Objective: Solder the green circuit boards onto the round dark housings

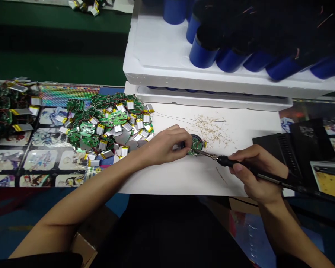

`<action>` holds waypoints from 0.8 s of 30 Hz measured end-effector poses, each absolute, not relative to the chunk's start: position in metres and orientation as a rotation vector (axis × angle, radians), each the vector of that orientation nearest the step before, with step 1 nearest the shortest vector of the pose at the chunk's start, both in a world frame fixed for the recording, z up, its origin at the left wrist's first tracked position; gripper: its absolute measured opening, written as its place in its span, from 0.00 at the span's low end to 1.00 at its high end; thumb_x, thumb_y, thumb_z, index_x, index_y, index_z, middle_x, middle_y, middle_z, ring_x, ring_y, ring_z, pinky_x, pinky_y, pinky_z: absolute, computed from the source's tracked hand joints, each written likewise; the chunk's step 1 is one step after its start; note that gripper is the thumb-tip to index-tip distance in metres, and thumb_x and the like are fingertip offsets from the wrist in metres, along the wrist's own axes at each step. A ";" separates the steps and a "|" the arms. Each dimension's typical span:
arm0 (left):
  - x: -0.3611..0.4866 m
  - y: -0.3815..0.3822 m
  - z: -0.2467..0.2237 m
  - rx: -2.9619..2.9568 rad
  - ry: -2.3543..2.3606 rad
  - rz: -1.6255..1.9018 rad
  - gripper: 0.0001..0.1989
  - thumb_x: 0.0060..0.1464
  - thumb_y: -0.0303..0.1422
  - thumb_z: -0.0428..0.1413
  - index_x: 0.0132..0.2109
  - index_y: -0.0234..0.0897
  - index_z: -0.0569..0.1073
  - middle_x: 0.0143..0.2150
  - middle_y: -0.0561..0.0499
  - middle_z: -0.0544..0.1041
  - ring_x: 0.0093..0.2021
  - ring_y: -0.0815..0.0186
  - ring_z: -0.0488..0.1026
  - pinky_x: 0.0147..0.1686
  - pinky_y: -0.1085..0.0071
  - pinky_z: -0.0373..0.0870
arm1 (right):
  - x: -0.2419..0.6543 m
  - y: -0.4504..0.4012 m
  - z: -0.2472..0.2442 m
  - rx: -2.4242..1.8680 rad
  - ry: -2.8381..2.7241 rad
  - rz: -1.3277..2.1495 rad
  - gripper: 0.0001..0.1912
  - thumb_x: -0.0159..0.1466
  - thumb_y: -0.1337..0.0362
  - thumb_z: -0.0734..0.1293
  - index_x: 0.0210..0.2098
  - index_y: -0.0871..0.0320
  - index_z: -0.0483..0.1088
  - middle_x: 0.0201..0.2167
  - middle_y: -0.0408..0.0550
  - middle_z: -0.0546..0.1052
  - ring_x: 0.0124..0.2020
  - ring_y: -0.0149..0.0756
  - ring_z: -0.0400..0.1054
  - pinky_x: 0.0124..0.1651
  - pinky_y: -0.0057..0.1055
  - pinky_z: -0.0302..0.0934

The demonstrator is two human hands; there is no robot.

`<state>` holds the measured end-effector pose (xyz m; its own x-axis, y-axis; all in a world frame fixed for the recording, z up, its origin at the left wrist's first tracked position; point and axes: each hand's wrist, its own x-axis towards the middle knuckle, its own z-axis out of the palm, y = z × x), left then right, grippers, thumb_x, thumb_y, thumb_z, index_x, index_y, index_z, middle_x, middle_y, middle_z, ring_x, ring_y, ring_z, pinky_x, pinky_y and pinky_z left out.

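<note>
A soldering iron [226,161] with a black handle lies in the grip of my right hand [261,173]. Its metal tip points left and meets a small green circuit board [195,144], which sits in a dark round part on the white work surface. Close by on the left, my left hand [170,145] is closed in a pinch at the board's edge. What its fingertips hold is hidden. A yellow-and-silver bit shows at the board's right side.
Left of my hands lies a heap of green boards with silver battery cells [111,119]. White foam trays [156,48] with blue cylinders [203,52] stand behind. Small yellowish scraps [212,128] and thin wires litter the white surface [162,178]. A sponge tray [331,180] is at right.
</note>
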<state>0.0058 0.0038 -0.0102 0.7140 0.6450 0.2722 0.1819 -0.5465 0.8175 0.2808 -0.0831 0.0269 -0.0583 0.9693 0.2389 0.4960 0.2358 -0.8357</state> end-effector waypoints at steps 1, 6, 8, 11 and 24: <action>0.006 0.004 -0.010 2.098 0.629 0.720 0.04 0.67 0.26 0.56 0.41 0.39 0.74 0.42 0.49 0.81 0.45 0.61 0.75 0.51 0.65 0.70 | 0.280 -0.083 0.028 -1.381 -1.679 0.715 0.04 0.65 0.59 0.75 0.36 0.52 0.79 0.23 0.43 0.79 0.19 0.34 0.72 0.20 0.28 0.65; 0.006 0.004 -0.011 2.103 0.614 0.734 0.05 0.67 0.26 0.56 0.41 0.39 0.74 0.43 0.49 0.81 0.45 0.62 0.76 0.51 0.65 0.70 | 0.278 -0.082 0.030 -1.390 -1.673 0.730 0.04 0.65 0.60 0.75 0.35 0.53 0.79 0.21 0.42 0.79 0.17 0.33 0.71 0.18 0.28 0.63; 0.006 0.005 -0.011 2.109 0.603 0.741 0.05 0.68 0.26 0.56 0.41 0.39 0.74 0.43 0.49 0.81 0.45 0.62 0.76 0.51 0.65 0.70 | 0.279 -0.082 0.030 -1.390 -1.668 0.747 0.04 0.66 0.61 0.74 0.36 0.53 0.79 0.21 0.41 0.79 0.16 0.32 0.71 0.18 0.26 0.62; 0.006 0.005 -0.011 2.116 0.601 0.740 0.05 0.67 0.25 0.57 0.41 0.38 0.74 0.43 0.49 0.81 0.45 0.62 0.76 0.51 0.66 0.70 | 0.281 -0.083 0.030 -1.394 -1.668 0.779 0.03 0.66 0.62 0.74 0.36 0.53 0.79 0.21 0.40 0.79 0.15 0.30 0.70 0.17 0.24 0.60; 0.006 0.004 -0.008 2.116 0.598 0.743 0.05 0.67 0.24 0.57 0.42 0.38 0.74 0.42 0.49 0.80 0.44 0.63 0.75 0.50 0.67 0.69 | 0.292 -0.089 0.028 -1.389 -1.682 0.628 0.01 0.64 0.62 0.76 0.36 0.52 0.81 0.26 0.43 0.82 0.18 0.33 0.72 0.18 0.29 0.62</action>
